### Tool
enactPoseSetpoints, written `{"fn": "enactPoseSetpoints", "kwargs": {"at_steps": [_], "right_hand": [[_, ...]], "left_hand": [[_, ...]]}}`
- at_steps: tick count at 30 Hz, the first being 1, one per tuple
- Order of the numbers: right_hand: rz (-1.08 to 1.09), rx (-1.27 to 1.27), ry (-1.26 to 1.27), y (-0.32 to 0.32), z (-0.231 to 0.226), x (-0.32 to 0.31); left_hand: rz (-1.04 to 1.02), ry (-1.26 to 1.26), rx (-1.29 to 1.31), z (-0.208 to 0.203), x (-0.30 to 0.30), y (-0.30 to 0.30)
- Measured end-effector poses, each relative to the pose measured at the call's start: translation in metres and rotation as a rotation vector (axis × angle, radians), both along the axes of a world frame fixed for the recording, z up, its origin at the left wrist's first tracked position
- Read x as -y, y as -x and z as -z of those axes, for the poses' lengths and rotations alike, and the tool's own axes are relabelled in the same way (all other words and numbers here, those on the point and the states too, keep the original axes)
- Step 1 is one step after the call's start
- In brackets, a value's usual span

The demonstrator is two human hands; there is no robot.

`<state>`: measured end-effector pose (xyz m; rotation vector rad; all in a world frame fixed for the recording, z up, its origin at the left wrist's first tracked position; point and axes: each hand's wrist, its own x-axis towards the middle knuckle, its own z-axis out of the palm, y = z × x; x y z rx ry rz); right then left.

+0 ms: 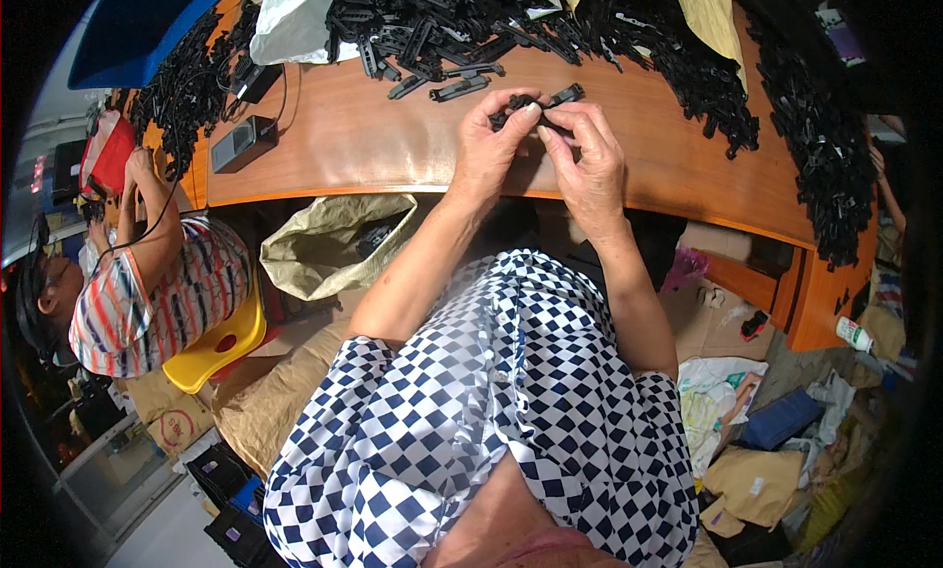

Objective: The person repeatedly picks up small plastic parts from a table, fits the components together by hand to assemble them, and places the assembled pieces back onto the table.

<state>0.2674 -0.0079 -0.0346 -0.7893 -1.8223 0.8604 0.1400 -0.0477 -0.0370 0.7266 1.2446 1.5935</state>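
Above the front edge of the wooden table, my left hand is closed round a small dark bunch of black plastic parts. My right hand pinches at the same parts, its thumb and forefinger meeting the left thumb. A black plastic clip end sticks out past the right fingers. How the parts join is hidden by my fingertips. Just beyond the hands lie a few loose black clips, in front of a big heap of black plastic parts.
A grey box-shaped device with a cable stands at the table's left. More black parts cover the right end. Below hangs an open woven sack. A co-worker in a striped shirt sits at the left on a yellow chair.
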Motion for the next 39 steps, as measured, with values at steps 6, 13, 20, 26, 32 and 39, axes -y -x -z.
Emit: {"fn": "enactPoseSetpoints", "kwargs": {"at_steps": [6,13,20,26,32,39], "right_hand": [[-0.144,0.086,0.419,-0.01,0.016,-0.01],[-0.294,0.079,0.553,-0.003,0.019,-0.006],[-0.299,-0.002,0.57,0.0,0.014,-0.004],[-0.171,0.041,0.464,0.002,0.003,0.001],[-0.08,0.04,0.318,0.0,-0.006,0.002],[-0.112,0.005,0.31,0.0,-0.012,0.011]], "left_hand": [[0.084,-0.018,-0.125,-0.006,0.009,0.011],[0.1,-0.072,-0.082,-0.008,0.014,0.014],[0.091,-0.122,-0.101,-0.008,0.013,0.017],[0.125,-0.123,0.022,-0.005,0.009,0.015],[0.172,-0.08,0.106,-0.007,0.005,0.011],[0.22,-0.156,0.283,0.001,0.008,0.013]]}}
